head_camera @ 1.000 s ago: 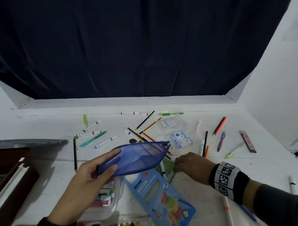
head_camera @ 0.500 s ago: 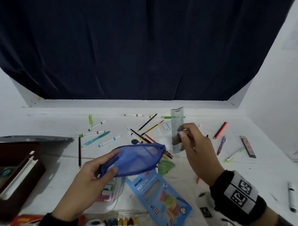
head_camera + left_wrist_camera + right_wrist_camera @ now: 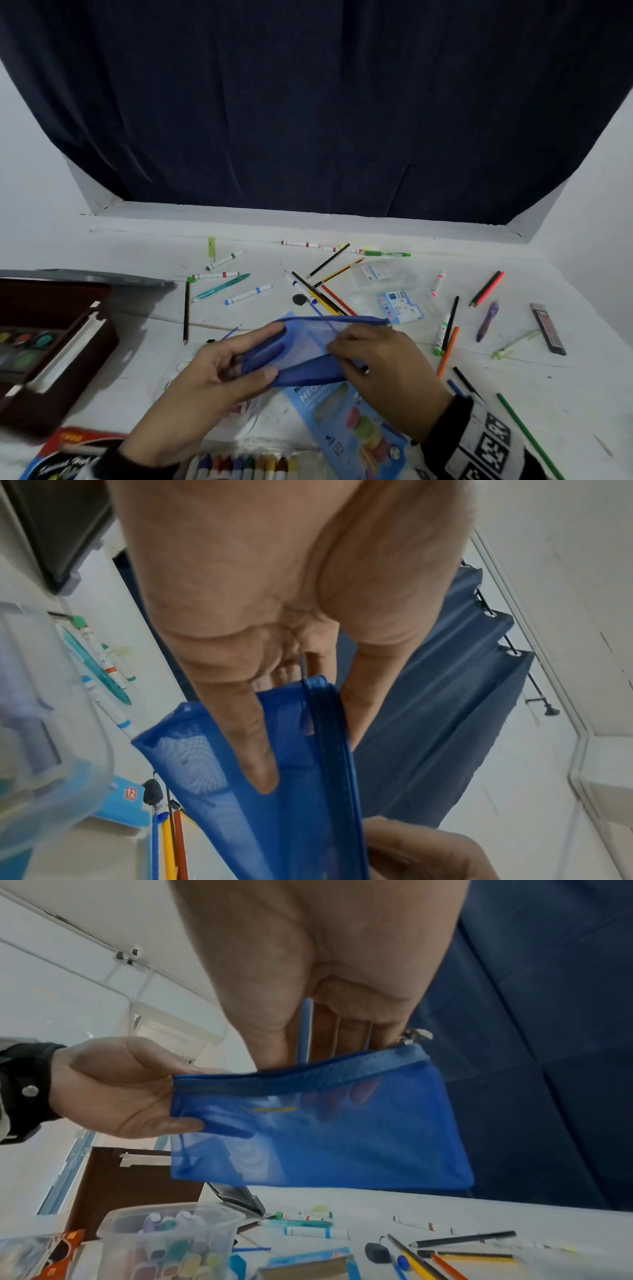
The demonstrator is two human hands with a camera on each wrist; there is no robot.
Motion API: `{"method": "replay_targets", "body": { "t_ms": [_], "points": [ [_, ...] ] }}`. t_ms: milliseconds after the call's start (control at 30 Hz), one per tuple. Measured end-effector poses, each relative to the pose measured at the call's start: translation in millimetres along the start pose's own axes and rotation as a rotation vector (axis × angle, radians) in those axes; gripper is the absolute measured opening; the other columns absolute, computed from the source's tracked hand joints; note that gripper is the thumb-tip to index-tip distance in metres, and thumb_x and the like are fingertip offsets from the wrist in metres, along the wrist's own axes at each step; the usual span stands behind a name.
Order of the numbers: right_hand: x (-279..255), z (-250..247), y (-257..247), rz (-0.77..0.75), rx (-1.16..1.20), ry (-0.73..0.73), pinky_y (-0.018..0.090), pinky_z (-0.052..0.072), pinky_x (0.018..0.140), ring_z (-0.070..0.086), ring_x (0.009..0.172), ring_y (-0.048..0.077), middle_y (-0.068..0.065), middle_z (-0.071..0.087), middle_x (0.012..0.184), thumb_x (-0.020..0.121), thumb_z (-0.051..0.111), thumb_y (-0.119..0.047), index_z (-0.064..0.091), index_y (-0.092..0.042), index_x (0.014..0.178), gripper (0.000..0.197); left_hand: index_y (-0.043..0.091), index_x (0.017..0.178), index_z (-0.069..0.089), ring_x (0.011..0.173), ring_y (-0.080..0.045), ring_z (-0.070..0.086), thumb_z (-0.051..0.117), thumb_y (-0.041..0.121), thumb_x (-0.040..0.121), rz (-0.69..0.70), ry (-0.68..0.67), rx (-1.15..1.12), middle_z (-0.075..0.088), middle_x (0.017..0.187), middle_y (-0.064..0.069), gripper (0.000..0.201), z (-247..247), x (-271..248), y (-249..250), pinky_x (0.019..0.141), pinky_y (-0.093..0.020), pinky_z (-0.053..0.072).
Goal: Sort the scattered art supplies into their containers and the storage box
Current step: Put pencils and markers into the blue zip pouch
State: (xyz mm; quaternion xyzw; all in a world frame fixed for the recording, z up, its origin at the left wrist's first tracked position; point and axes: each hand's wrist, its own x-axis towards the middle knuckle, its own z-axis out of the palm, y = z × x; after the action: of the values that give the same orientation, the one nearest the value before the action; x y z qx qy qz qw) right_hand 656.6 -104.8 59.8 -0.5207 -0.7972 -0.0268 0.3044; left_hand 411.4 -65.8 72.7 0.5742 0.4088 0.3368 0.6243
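A blue mesh zip pouch (image 3: 308, 346) hangs just above the table, held by both hands with its mouth open. My left hand (image 3: 267, 353) grips the pouch's left end, thumb outside and fingers inside, as the left wrist view shows on the pouch (image 3: 308, 804). My right hand (image 3: 339, 358) is at the right half. Its fingers reach into the mouth and show through the mesh of the pouch (image 3: 325, 1137) in the right wrist view. A pale strip with a yellow mark (image 3: 267, 1110) shows faintly inside. Several markers (image 3: 248, 294) and pencils (image 3: 329, 260) lie scattered beyond.
An open brown storage box (image 3: 51, 342) with paint pans stands at the left. A clear tub (image 3: 164, 1237) of paint pots, a blue neon pencil packet (image 3: 346, 421) and a row of crayons (image 3: 246, 466) lie near me. A dark curtain hangs behind the white table (image 3: 565, 394).
My right hand lifted a clear ruler off the table, held it upright, then brought it down to the pouch. The ruler no longer shows in the hand. My left hand kept holding the pouch.
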Motion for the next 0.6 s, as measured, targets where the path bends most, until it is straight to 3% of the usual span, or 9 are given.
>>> {"method": "replay_targets", "body": {
  "t_ms": [67,167,267,333,400,467,500,533,600],
  "points": [
    [6,-4,-4,0.017,0.137,0.117,0.028,0.055,0.070,0.066,0.083,0.009,-0.009,0.069,0.096,0.086,0.067,-0.010,0.074,-0.018,0.095,0.015,0.018,0.131,0.065,0.124,-0.017,0.062,0.068,-0.002,0.083,0.007,-0.001,-0.008,0.068,0.130,0.009,0.051,-4,-3,-1,0.108,-0.047,0.045],
    [15,-21,-6,0.108,0.355,0.357,0.021,0.052,0.068,0.066,0.079,0.009,-0.008,0.068,0.089,0.087,0.069,0.000,0.073,-0.014,0.090,0.015,0.017,0.129,0.067,0.123,-0.016,0.062,0.069,-0.003,0.084,0.030,0.040,-0.048,0.069,0.128,0.004,0.049,-14,-6,-2,0.102,-0.038,0.049],
    [20,-21,23,0.341,0.425,0.430,0.032,0.054,0.060,0.067,0.070,0.019,-0.005,0.068,0.077,0.089,0.065,0.001,0.070,-0.022,0.084,0.023,0.025,0.123,0.072,0.122,-0.017,0.063,0.085,0.015,0.074,0.058,0.077,-0.109,0.069,0.129,0.002,0.051,-27,-11,-2,0.098,-0.035,0.052],
    [14,-9,54,0.455,0.356,0.268,0.039,0.054,0.062,0.065,0.066,0.020,-0.003,0.067,0.072,0.088,0.062,-0.005,0.066,-0.027,0.078,0.025,0.030,0.122,0.072,0.122,-0.017,0.063,0.085,0.026,0.061,0.076,0.089,-0.117,0.068,0.131,0.001,0.062,-37,-13,-3,0.098,-0.034,0.052],
    [5,7,81,0.434,0.216,-0.075,0.038,0.054,0.071,0.063,0.071,0.012,-0.006,0.067,0.079,0.085,0.066,-0.010,0.062,-0.032,0.077,0.024,0.028,0.122,0.072,0.122,-0.019,0.064,0.086,0.027,0.058,0.087,0.089,-0.144,0.067,0.131,-0.001,0.066,-44,-14,-1,0.097,-0.035,0.053],
    [-3,20,90,0.389,0.038,-0.424,0.030,0.049,0.085,0.061,0.090,0.013,-0.004,0.065,0.101,0.086,0.067,-0.017,0.065,-0.031,0.093,0.016,0.026,0.123,0.072,0.121,-0.021,0.064,0.087,0.027,0.056,0.099,0.088,-0.156,0.068,0.131,-0.002,0.069,-49,-14,0,0.095,-0.035,0.055],
    [-5,27,92,0.354,-0.039,-0.525,0.028,0.046,0.091,0.058,0.102,0.016,-0.002,0.061,0.111,0.089,0.065,-0.021,0.065,-0.026,0.106,0.018,0.025,0.122,0.072,0.121,-0.021,0.064,0.086,0.027,0.056,0.102,0.089,-0.157,0.068,0.130,-0.002,0.068,-50,-13,1,0.094,-0.035,0.055],
    [-6,34,93,0.312,-0.091,-0.589,0.029,0.043,0.094,0.055,0.110,0.019,0.000,0.057,0.118,0.090,0.061,-0.024,0.063,-0.022,0.117,0.027,0.025,0.122,0.072,0.121,-0.021,0.064,0.085,0.026,0.056,0.103,0.089,-0.158,0.068,0.130,-0.002,0.067,-51,-13,1,0.093,-0.035,0.056],
    [-3,44,87,0.230,-0.169,-0.658,0.035,0.044,0.096,0.050,0.116,0.022,0.001,0.053,0.124,0.093,0.056,-0.030,0.061,-0.021,0.123,0.032,0.025,0.122,0.072,0.122,-0.021,0.064,0.084,0.025,0.057,0.103,0.082,-0.159,0.068,0.130,-0.002,0.066,-52,-12,1,0.093,-0.035,0.056]
  ]
}}
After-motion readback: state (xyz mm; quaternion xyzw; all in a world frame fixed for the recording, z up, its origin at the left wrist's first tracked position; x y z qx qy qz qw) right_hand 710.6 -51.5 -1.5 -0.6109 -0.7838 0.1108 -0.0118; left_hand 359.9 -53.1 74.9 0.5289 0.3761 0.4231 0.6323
